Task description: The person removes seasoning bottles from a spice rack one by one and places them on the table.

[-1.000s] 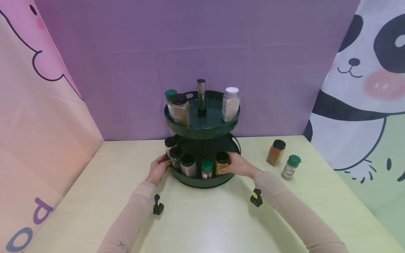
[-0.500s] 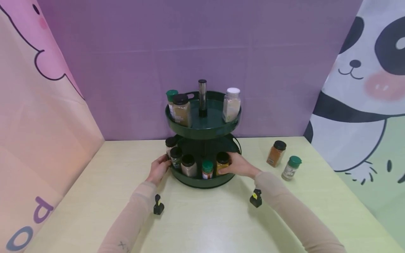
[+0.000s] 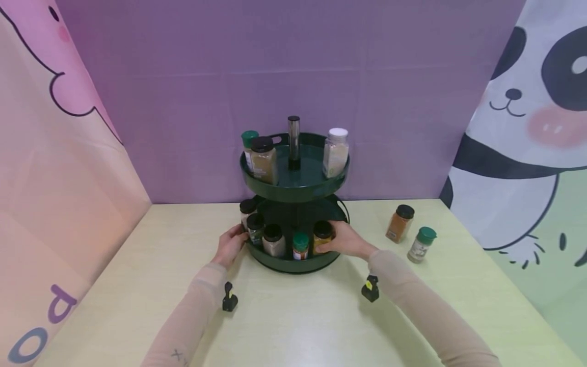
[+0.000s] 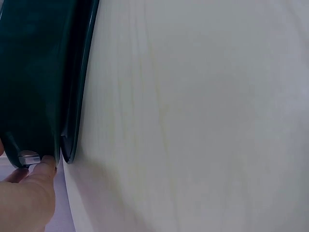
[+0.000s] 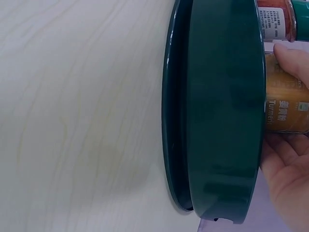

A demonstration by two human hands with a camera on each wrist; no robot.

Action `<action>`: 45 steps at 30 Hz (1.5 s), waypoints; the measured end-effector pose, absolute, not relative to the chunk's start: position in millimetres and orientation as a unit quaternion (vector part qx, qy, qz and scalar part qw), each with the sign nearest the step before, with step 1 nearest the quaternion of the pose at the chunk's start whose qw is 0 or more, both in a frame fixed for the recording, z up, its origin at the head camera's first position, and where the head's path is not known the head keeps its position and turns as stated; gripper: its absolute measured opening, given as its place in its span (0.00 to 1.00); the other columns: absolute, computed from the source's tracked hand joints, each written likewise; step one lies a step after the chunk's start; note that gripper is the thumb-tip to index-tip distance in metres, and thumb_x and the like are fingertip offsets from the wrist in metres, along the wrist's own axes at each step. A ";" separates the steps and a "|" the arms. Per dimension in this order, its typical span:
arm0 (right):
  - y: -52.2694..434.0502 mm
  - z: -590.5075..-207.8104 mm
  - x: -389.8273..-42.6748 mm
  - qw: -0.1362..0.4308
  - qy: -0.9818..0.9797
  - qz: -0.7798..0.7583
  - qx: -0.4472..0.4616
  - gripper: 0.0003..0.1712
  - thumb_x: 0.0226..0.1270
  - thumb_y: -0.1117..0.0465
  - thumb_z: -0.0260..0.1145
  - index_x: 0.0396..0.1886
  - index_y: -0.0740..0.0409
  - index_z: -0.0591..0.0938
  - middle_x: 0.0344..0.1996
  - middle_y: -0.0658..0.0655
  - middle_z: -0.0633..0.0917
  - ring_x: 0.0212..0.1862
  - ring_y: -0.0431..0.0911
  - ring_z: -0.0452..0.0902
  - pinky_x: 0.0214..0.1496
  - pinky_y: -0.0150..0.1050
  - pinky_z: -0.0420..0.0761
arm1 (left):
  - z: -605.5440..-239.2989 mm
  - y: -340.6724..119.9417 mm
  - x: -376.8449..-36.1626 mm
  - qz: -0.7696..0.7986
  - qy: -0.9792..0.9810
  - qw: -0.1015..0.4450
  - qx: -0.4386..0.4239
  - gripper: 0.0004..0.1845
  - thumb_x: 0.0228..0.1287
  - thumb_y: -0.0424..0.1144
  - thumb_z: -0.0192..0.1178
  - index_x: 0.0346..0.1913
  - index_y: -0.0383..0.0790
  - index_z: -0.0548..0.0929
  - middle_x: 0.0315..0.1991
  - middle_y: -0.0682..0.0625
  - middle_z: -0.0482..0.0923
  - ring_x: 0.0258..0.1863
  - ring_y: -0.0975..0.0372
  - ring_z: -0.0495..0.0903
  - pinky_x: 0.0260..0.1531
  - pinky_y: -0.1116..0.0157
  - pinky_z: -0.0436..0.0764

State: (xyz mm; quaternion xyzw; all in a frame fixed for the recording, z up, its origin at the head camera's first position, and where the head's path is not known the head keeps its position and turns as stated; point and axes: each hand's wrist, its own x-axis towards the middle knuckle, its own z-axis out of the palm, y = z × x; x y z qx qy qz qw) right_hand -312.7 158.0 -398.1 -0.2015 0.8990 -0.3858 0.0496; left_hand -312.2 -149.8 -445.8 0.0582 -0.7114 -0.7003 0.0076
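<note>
Green round plastic rack (image 3: 293, 263) between both hands, glass turmeric jar (image 3: 322, 236) gripped.

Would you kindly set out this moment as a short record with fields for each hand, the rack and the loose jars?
left hand: touches the lower tier's left rim
right hand: grips the turmeric jar on the lower tier
rack: dark green, two round tiers, central post
upper tier: three jars
lower tier: five jars along the front
table: two loose jars right of the rack

Left hand (image 3: 228, 246) touches the green rack (image 3: 293, 259); right hand (image 3: 343, 239) holds its yellow-spice jar (image 3: 322, 236).
</note>
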 end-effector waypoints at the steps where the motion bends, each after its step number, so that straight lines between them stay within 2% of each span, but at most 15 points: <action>1: 158.1 -397.9 -312.5 0.049 0.900 -0.385 -0.200 0.36 0.41 0.55 0.77 0.53 0.59 0.75 0.46 0.56 0.81 0.47 0.48 0.77 0.50 0.44 0.78 | -444.7 -149.3 -311.7 -0.700 -0.712 0.006 0.061 0.29 0.62 0.32 0.49 0.66 0.29 0.60 0.66 0.36 0.60 0.64 0.51 0.63 0.63 0.59 0.67; 2: 158.2 -397.5 -312.3 0.047 0.901 -0.384 -0.199 0.35 0.41 0.55 0.77 0.52 0.59 0.75 0.46 0.56 0.82 0.46 0.48 0.77 0.49 0.44 0.78 | -442.6 -148.4 -311.2 -0.696 -0.715 -0.002 0.068 0.29 0.62 0.31 0.47 0.67 0.29 0.59 0.67 0.35 0.58 0.65 0.50 0.61 0.64 0.57 0.64; 6: 158.4 -395.2 -311.5 0.043 0.903 -0.380 -0.194 0.35 0.40 0.54 0.77 0.51 0.60 0.76 0.44 0.56 0.82 0.44 0.47 0.78 0.47 0.43 0.79 | -436.8 -146.8 -309.4 -0.694 -0.715 -0.012 0.079 0.28 0.63 0.29 0.46 0.67 0.28 0.57 0.67 0.35 0.57 0.66 0.50 0.59 0.65 0.57 0.63; 17: 159.3 -388.5 -311.1 0.033 0.907 -0.374 -0.192 0.33 0.42 0.54 0.76 0.50 0.59 0.76 0.42 0.55 0.82 0.41 0.45 0.77 0.42 0.40 0.79 | -437.6 -146.8 -309.8 -0.688 -0.721 -0.015 0.082 0.28 0.63 0.29 0.45 0.67 0.29 0.58 0.67 0.36 0.58 0.65 0.50 0.60 0.64 0.57 0.64; 24: 161.4 -382.8 -311.2 0.030 0.908 -0.375 -0.184 0.29 0.43 0.54 0.76 0.46 0.59 0.77 0.38 0.55 0.83 0.38 0.45 0.78 0.39 0.38 0.79 | -436.3 -146.9 -308.9 -0.689 -0.720 -0.013 0.080 0.28 0.63 0.29 0.45 0.67 0.29 0.58 0.67 0.36 0.58 0.65 0.50 0.60 0.65 0.57 0.63; 36: 168.4 -370.1 -311.4 0.028 0.902 -0.389 -0.187 0.30 0.44 0.55 0.75 0.47 0.62 0.76 0.39 0.58 0.84 0.38 0.46 0.80 0.40 0.38 0.80 | -437.4 -144.3 -308.8 -0.691 -0.719 -0.003 0.077 0.28 0.62 0.28 0.46 0.66 0.27 0.58 0.66 0.35 0.59 0.64 0.51 0.61 0.64 0.57 0.64; 45: 173.2 -356.6 -310.3 0.019 0.906 -0.379 -0.186 0.28 0.45 0.55 0.74 0.45 0.61 0.77 0.39 0.59 0.84 0.39 0.47 0.80 0.42 0.41 0.80 | -438.1 -144.7 -309.2 -0.693 -0.717 0.001 0.080 0.28 0.62 0.28 0.46 0.66 0.27 0.59 0.66 0.35 0.59 0.65 0.50 0.61 0.64 0.56 0.64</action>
